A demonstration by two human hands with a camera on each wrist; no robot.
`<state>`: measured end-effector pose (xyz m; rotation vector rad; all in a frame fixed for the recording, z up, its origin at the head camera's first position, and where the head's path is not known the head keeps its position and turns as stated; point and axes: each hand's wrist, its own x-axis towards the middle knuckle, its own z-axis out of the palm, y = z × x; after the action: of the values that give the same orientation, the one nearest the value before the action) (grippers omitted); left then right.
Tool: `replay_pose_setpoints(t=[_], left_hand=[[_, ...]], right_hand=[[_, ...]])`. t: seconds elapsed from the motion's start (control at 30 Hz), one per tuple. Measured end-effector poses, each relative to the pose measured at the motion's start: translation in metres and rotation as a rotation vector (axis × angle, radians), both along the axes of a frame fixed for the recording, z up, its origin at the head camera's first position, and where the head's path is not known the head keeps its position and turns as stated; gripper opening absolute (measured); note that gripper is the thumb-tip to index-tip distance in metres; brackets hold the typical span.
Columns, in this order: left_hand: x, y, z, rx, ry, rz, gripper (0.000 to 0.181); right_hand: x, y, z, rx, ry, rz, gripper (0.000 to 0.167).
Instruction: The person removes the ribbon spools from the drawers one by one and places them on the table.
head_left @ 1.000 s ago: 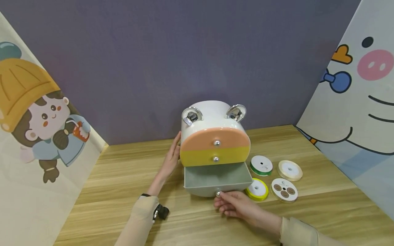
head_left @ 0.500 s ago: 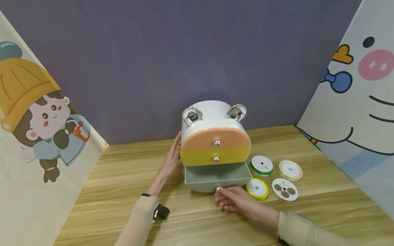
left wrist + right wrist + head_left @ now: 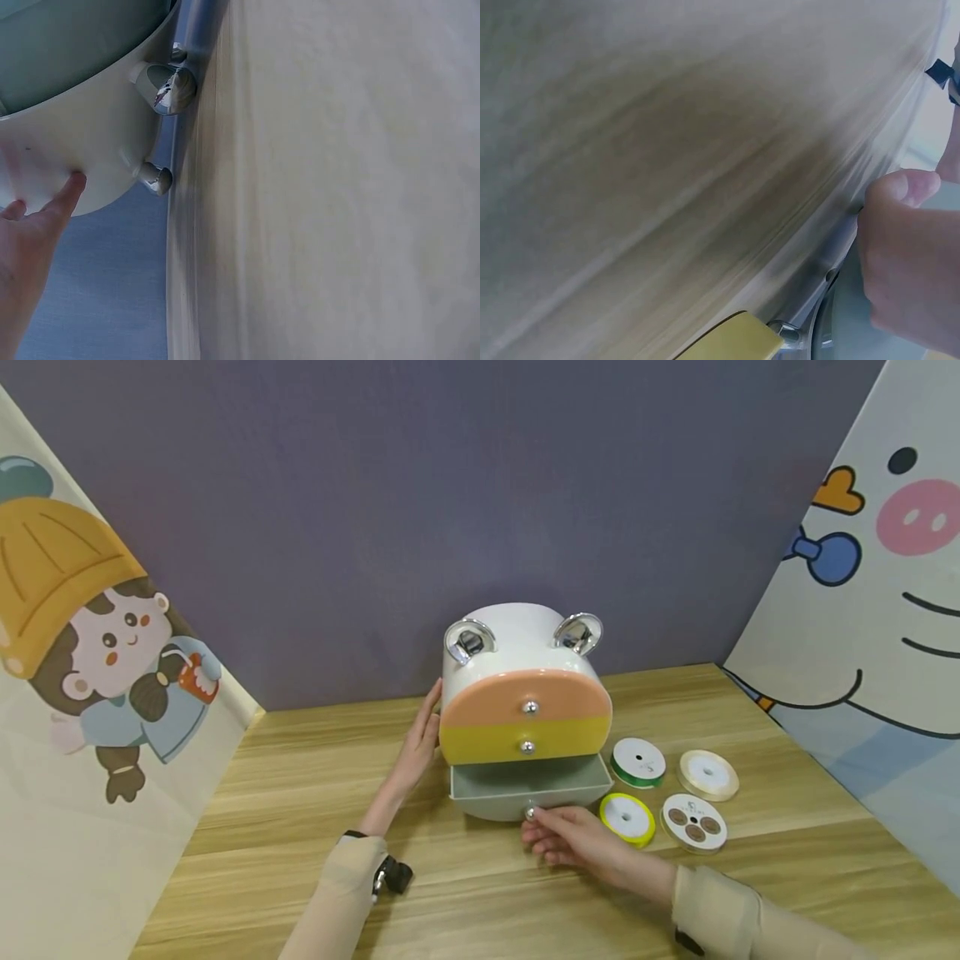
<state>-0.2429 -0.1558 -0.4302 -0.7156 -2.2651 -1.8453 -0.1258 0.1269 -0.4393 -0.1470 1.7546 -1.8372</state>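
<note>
A white rounded drawer box (image 3: 517, 639) with shiny silver ears stands near the back wall in the head view. Its orange top drawer (image 3: 495, 700) and yellow middle drawer (image 3: 480, 743) are closed. The grey bottom drawer (image 3: 491, 807) is partly pulled out, and its visible inside holds nothing. My right hand (image 3: 581, 842) pinches the round silver knob (image 3: 530, 813) of that grey drawer between thumb and finger. With straight fingers, my left hand (image 3: 415, 752) rests against the box's left side; its fingertips touch the white shell (image 3: 97, 142) in the left wrist view.
Several ribbon spools lie right of the box: a green one (image 3: 638, 762), a yellow one (image 3: 627, 818), a cream one (image 3: 708, 775) and a white one with brown circles (image 3: 693, 822). The wooden table (image 3: 300, 785) meets a grey-blue wall (image 3: 360, 527) behind.
The grey drawer has slid partway back into the box, its knob and my right hand moving with it. My left hand stays at the box's side.
</note>
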Motion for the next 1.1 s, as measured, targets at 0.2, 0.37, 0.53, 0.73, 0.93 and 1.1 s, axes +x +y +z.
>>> replay_pose_setpoints(t=[0.2, 0.37, 0.53, 0.73, 0.93, 1.1], left_hand=[[-0.001, -0.002, 0.001, -0.01, -0.005, -0.006, 0.05], [-0.001, -0.003, 0.001, -0.009, -0.007, -0.012, 0.051], [-0.001, -0.002, 0.001, 0.001, -0.022, -0.013, 0.051], [0.004, 0.0, 0.01, 0.01, -0.046, -0.018, 0.053], [0.018, 0.002, 0.028, -0.008, -0.053, -0.024, 0.053], [0.019, 0.003, 0.029, -0.004, -0.071, -0.026, 0.053]], right_hand=[[-0.005, -0.001, 0.001, 0.005, 0.002, 0.001, 0.045], [-0.007, -0.003, 0.001, 0.006, -0.003, -0.012, 0.043], [-0.01, -0.004, 0.002, -0.001, -0.009, -0.015, 0.04], [-0.015, -0.004, 0.003, -0.016, -0.004, -0.01, 0.042], [-0.019, -0.005, 0.004, -0.008, -0.002, -0.023, 0.043], [-0.02, -0.006, 0.005, 0.009, -0.003, -0.03, 0.046]])
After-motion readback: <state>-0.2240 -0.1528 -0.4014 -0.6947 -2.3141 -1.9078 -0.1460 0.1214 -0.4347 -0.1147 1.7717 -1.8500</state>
